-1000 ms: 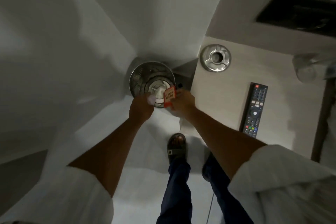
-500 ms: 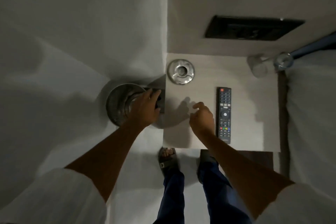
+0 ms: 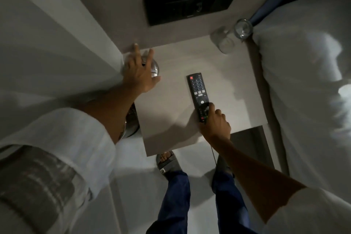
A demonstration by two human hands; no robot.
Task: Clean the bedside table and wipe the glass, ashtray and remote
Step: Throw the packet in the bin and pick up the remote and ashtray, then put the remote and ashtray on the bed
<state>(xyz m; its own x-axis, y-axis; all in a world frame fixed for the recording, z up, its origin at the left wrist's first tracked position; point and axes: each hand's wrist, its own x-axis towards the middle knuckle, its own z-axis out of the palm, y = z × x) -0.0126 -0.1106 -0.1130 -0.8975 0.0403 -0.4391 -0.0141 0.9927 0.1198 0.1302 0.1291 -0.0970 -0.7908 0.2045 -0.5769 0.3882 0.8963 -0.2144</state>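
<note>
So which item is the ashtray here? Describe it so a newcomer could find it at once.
Start at the pale bedside table beside the bed. Go to its far left corner by the wall, under the left hand. The ashtray is the round shiny metal dish there, unlike the flat black remote and the clear glass.

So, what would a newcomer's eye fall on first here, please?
Two outstretched arms: the left hand covers the metal ashtray at the bedside table's far-left corner, while the right hand grips the black remote at its near end. Two clear glasses stand far right.
</note>
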